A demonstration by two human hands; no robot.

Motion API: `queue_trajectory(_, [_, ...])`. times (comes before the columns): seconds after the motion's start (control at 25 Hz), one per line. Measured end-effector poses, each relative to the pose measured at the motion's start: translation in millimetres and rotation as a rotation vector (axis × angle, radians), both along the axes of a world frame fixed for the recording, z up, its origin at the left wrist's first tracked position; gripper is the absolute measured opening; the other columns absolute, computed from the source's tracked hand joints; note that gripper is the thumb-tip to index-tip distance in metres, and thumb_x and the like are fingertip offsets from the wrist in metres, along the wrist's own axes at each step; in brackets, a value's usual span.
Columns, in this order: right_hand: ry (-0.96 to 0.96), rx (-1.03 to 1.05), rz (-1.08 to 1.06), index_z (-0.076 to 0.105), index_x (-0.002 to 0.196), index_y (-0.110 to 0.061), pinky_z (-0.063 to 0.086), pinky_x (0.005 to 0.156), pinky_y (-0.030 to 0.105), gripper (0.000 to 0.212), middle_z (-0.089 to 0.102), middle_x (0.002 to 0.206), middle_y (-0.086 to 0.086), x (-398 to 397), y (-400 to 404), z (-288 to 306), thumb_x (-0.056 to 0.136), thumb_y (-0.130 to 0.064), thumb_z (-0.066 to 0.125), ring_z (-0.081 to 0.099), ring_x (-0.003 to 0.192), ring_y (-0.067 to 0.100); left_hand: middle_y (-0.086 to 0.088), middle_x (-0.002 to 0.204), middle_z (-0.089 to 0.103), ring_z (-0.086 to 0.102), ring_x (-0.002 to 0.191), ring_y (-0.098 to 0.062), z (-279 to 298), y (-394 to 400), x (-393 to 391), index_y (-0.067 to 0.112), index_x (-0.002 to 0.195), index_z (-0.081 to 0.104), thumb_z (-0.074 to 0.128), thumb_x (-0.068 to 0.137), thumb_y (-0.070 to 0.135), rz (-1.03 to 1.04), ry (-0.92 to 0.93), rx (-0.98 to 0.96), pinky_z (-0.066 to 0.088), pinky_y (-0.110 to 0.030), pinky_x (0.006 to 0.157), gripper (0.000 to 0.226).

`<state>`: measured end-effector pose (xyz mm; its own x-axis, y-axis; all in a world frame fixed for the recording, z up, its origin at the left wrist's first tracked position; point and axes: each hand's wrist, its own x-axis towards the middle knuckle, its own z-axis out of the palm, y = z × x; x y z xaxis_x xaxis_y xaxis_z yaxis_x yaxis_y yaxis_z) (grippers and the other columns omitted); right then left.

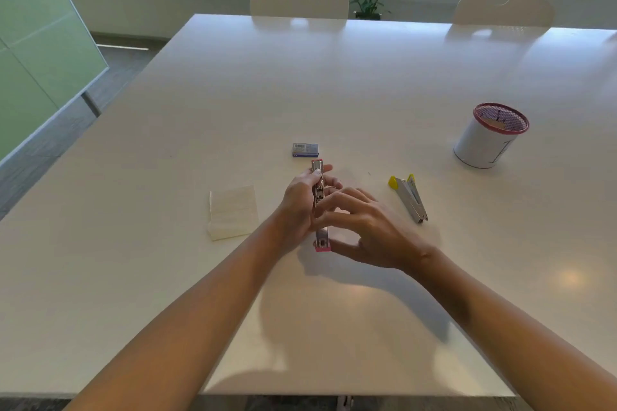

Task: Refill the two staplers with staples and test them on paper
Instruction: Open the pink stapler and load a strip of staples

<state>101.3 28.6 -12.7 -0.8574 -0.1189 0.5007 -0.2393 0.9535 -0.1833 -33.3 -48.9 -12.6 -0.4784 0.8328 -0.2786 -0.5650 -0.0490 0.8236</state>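
I saw the left hand (300, 200) gripping the pink stapler (320, 207) mid-desk; the right hand's (370, 230) fingers (340, 197) curled loosely over it.

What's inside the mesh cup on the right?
Through the cup's open top only its pink mesh wall and a thin dark streak or two show. Whether those are pens or marks is unclear, and the bottom is hidden by the white wrap.

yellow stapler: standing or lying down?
Lying down. The yellow stapler rests flat on the table, right of both hands, untouched. Open or shut: cannot tell.
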Motion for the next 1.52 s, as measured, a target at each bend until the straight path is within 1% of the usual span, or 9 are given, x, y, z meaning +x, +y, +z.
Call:
queue_trajectory(0.16, [0.136,-0.298,-0.004,0.073,0.106,-0.012,0.044,0.092,0.022,0.016,0.065,0.107,0.000,-9,-1,8,0.090,-0.017,0.074,0.059,0.103,0.013,-0.010,0.095,0.061,0.065,0.076,-0.013,-1,2,-1,0.003,0.133,0.052,0.027,0.109,0.019,-0.014,0.047,-0.029,0.056,-0.026,0.062,0.037])
queue_trajectory(0.32, [0.197,-0.513,-0.156,0.068,0.107,-0.018,0.047,0.076,0.018,0.025,0.065,0.097,-0.008,-17,1,18,0.086,-0.006,0.074,0.062,0.087,0.006,-0.013,0.089,0.057,0.058,0.066,-0.015,-1,1,0,-0.001,0.119,0.050,0.027,0.106,0.009,-0.058,0.096,0.053,0.050,-0.025,0.057,0.028])
queue_trajectory(0.6, [0.262,-0.711,-0.374,0.061,0.096,-0.021,0.046,0.069,0.008,0.006,0.067,0.087,-0.011,-35,7,28,0.094,-0.022,0.066,0.065,0.083,0.005,-0.013,0.083,0.066,0.062,0.059,-0.019,-7,3,2,0.003,0.125,0.055,0.020,0.105,0.055,-0.159,0.213,0.050,0.050,-0.025,0.052,0.066])
queue_trajectory(0.76, [0.164,-0.870,-0.532,0.066,0.092,-0.023,0.050,0.074,0.014,0.013,0.070,0.091,-0.009,-39,16,22,0.096,-0.035,0.062,0.067,0.089,0.006,-0.012,0.081,0.068,0.063,0.058,-0.020,-12,3,1,0.007,0.114,0.059,0.033,0.099,0.064,-0.208,0.258,0.072,0.050,-0.025,0.050,0.064])
queue_trajectory(0.92, [-0.010,-1.144,-0.592,0.063,0.115,-0.019,0.056,0.078,0.024,0.044,0.071,0.108,-0.003,-40,20,19,0.089,-0.054,0.063,0.069,0.099,0.009,-0.016,0.083,0.066,0.062,0.058,-0.022,-14,4,-1,0.003,0.122,0.057,0.049,0.098,0.054,-0.229,0.316,0.096,0.050,-0.025,0.048,0.057])
queue_trajectory(1.08, [-0.167,-1.511,-0.470,0.065,0.101,-0.008,0.046,0.061,0.032,0.047,0.063,0.080,0.014,-40,14,18,0.092,-0.053,0.059,0.061,0.071,0.027,-0.013,0.076,0.067,0.064,0.056,-0.018,-15,4,2,0.003,0.106,0.062,0.051,0.100,0.041,-0.232,0.268,0.146,0.056,-0.025,0.051,0.039])
queue_trajectory(1.16, [-0.162,-1.614,-0.440,0.066,0.106,-0.001,0.046,0.064,0.035,0.051,0.062,0.086,0.022,-40,11,17,0.094,-0.050,0.057,0.059,0.079,0.032,-0.011,0.072,0.068,0.066,0.056,-0.017,-14,5,3,0.004,0.102,0.063,0.050,0.101,0.035,-0.224,0.271,0.147,0.057,-0.025,0.053,0.034])
queue_trajectory(1.36, [-0.096,-1.664,-0.446,0.065,0.111,0.006,0.046,0.062,0.034,0.056,0.060,0.094,0.028,-42,5,14,0.095,-0.047,0.058,0.057,0.085,0.038,-0.016,0.072,0.066,0.066,0.057,-0.019,-10,4,6,0.000,0.101,0.063,0.043,0.106,0.023,-0.203,0.288,0.119,0.059,-0.027,0.056,0.031])
queue_trajectory(1.52, [-0.065,-1.696,-0.446,0.066,0.111,0.006,0.048,0.045,0.025,0.052,0.064,0.084,0.024,-44,3,10,0.097,-0.044,0.057,0.063,0.066,0.028,-0.023,0.087,0.062,0.065,0.060,-0.022,-9,4,8,-0.012,0.117,0.058,0.042,0.106,0.020,-0.191,0.306,0.096,0.059,-0.027,0.057,0.037])
